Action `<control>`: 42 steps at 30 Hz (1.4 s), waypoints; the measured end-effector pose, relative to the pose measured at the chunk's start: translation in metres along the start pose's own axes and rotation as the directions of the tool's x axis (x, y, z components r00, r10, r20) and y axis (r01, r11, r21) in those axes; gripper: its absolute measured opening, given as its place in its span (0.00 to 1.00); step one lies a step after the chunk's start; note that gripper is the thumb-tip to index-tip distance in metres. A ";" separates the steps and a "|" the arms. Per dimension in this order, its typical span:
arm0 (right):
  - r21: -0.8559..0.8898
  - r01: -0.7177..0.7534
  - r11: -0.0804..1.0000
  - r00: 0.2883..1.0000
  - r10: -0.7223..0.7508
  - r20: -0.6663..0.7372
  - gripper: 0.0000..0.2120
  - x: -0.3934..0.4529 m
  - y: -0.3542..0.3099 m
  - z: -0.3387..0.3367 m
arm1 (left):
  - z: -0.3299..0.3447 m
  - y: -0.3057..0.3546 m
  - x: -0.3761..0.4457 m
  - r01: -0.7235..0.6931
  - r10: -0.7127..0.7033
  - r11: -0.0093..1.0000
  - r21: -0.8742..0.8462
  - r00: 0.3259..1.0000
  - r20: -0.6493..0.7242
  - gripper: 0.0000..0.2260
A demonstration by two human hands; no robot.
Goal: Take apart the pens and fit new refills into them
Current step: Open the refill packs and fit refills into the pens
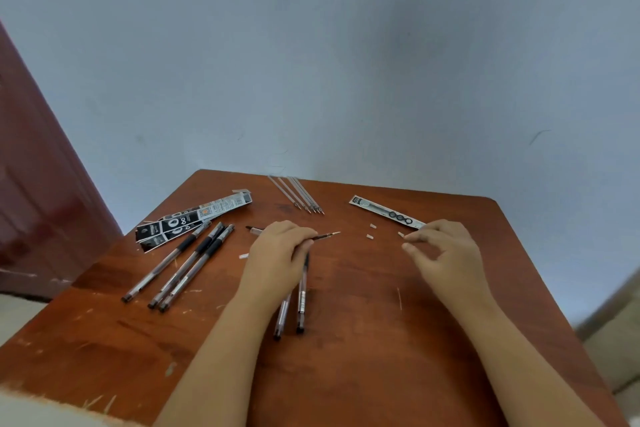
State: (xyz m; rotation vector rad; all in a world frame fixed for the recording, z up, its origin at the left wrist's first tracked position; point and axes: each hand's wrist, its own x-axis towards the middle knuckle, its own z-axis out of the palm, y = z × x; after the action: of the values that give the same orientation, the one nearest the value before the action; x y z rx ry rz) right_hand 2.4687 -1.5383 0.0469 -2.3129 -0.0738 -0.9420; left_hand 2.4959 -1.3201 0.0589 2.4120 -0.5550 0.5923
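My left hand (277, 253) grips a black refill (327, 236) whose brass tip points right, above the brown table (363, 340). My right hand (446, 253) pinches a tiny white tip cap (401, 234) between thumb and forefinger, a hand's width right of the refill tip. Two more small white caps (370, 231) lie between my hands. Three clear pens with black grips (183, 263) lie at the left. Two pens (294, 302) lie under my left wrist, partly hidden. Several empty clear refills (298, 194) lie at the far edge.
Black-and-white refill packets (187, 218) lie at the far left of the table, and another flat packet (384, 211) lies at the far right. A white scrap (243, 256) sits left of my left hand. A red-brown door (34, 184) stands at the left, with a pale wall behind.
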 end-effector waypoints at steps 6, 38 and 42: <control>-0.163 -0.060 0.985 0.998 0.060 -0.007 0.03 0.004 -0.002 0.019 | 0.000 -0.006 -0.002 0.006 -0.006 1.000 0.000 0.999 -0.036 0.06; -0.175 0.184 0.967 0.676 0.005 0.737 0.09 0.006 -0.096 0.060 | -0.020 -0.026 0.004 0.248 -0.285 0.957 -0.149 0.896 -0.341 0.09; -0.310 0.095 0.946 0.653 0.176 0.737 0.14 0.008 -0.097 0.057 | -0.022 -0.021 0.003 0.216 -0.280 0.953 -0.212 0.896 -0.346 0.10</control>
State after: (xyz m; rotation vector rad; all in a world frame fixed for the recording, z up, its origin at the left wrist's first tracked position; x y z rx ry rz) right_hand 2.4833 -1.4293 0.0729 -2.8565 -0.2271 0.1394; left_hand 2.5031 -1.2914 0.0675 2.0924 -0.1230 0.8286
